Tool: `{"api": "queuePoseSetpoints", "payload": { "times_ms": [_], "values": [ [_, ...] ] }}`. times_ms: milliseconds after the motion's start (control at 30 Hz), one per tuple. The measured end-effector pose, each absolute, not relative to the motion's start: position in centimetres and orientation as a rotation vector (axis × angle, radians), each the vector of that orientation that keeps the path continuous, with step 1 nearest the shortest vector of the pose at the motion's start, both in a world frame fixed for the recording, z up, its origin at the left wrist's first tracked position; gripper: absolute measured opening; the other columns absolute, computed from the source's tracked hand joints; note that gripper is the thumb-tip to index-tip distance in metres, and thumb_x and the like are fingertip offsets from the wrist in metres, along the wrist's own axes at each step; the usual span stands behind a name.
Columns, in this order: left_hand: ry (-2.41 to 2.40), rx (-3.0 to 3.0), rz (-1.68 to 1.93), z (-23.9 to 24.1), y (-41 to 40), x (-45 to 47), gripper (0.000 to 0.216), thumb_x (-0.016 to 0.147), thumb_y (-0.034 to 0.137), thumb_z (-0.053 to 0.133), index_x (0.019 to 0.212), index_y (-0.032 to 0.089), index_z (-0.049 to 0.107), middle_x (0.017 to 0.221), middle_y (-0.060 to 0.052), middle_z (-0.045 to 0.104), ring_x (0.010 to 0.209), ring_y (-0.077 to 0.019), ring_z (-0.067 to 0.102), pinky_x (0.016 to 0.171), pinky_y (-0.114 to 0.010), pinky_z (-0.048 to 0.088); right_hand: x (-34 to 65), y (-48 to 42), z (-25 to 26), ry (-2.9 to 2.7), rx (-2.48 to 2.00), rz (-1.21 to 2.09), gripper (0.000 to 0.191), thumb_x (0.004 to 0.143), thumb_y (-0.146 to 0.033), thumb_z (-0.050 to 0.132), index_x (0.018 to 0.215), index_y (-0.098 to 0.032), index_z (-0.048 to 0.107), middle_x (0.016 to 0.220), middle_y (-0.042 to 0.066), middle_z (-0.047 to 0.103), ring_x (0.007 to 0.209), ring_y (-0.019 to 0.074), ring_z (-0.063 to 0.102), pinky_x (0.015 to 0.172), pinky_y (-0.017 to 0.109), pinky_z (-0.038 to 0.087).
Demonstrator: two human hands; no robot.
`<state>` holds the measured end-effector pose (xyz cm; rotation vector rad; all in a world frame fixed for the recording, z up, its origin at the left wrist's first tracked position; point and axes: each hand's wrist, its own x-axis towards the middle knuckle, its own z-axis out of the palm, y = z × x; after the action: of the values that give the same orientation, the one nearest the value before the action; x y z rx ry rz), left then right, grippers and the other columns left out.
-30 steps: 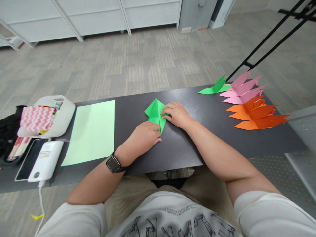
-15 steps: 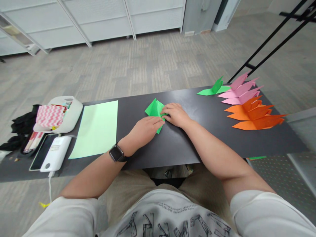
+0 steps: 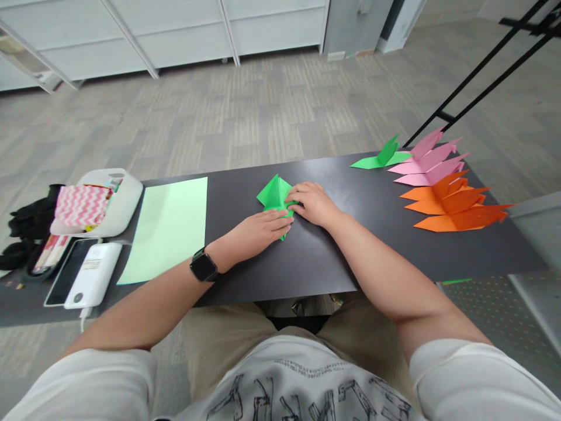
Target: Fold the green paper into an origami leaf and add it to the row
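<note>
A folded green paper (image 3: 275,193) lies on the dark table, its pointed flaps facing away from me and a narrow tip sticking out on the near side. Across its lower part rests my left hand (image 3: 258,231), fingers stretched out and lying flat on the paper. My right hand (image 3: 313,203) is closed at the paper's right edge, with bent fingers and the thumb close to the left fingertips. The fold between the two hands is partly hidden by the fingers.
Folded paper cranes stand at the right: a green one (image 3: 381,159), several pink ones (image 3: 432,161) and several orange ones (image 3: 458,204). A pale green sheet (image 3: 169,228) lies left of my hands. Beyond it are a white basket (image 3: 129,202), a white power bank (image 3: 94,275) and a phone (image 3: 65,280).
My left hand has slid slightly toward me, and its fingers are a little more spread. The right hand and the green paper have hardly moved.
</note>
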<state>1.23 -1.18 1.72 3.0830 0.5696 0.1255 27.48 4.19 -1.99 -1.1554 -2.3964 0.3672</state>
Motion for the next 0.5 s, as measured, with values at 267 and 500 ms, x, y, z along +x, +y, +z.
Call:
{"api": "queuePoseSetpoints", "payload": {
  "times_ms": [267, 500],
  "values": [
    [0.407, 3.008, 0.052, 2.5, -1.2, 0.2, 0.052, 0.099, 0.001, 0.055, 0.144, 0.02, 0.071, 0.158, -0.009, 0.065, 0.147, -0.0207, 0.062, 0.13, -0.039, 0.043, 27.5, 4.2, -1.8, -2.391, -1.159, 0.408, 0.015, 0.101, -0.031, 0.074, 0.113, -0.031, 0.082, 0.125, 0.005, 0.077, 0.121, 0.0308, 0.064, 0.102, 0.049, 0.042],
    [0.321, 3.001, 0.09, 2.6, -2.9, -0.6, 0.047, 0.096, 0.004, 0.057, 0.138, 0.018, 0.074, 0.15, -0.009, 0.071, 0.139, -0.0218, 0.067, 0.128, -0.04, 0.047, 27.5, 4.2, -1.9, -2.387, -1.162, 0.416, 0.015, 0.1, -0.03, 0.076, 0.113, -0.031, 0.082, 0.126, 0.006, 0.077, 0.121, 0.0308, 0.063, 0.103, 0.048, 0.042]
  ]
}}
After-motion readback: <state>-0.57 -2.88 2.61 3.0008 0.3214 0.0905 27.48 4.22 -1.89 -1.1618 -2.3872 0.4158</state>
